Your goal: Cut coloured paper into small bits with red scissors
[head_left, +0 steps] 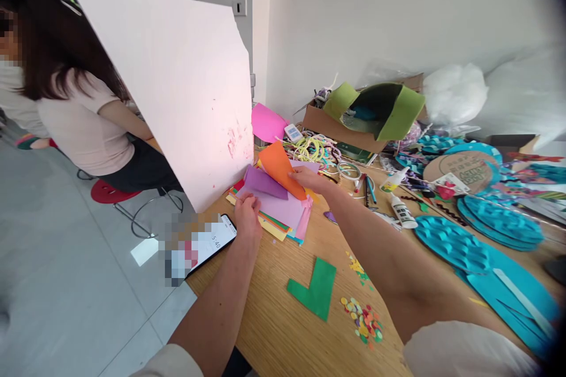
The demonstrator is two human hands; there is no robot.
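My right hand (308, 180) is closed on an orange craft sheet (278, 166), lifted and tilted over a stack of coloured sheets (273, 228). A purple sheet (266, 181) curls up beneath the orange one, and a lilac sheet (276, 205) lies flatter on the stack. At the stack's left edge, my left hand (248, 210) has its fingers bent and pressed together on the lilac sheet. Closer to me on the wooden table lies a green L-shaped cutout (316, 290). Small coloured discs (363, 319) are heaped beside it.
A phone (210, 248) rests at the table's left edge. Behind it stands a large white board (186, 82); a person (84, 112) sits beyond. Rightward are glue bottles (403, 212), pens (370, 189), blue craft pieces (455, 241), cords (316, 147) and a cardboard box (321, 121).
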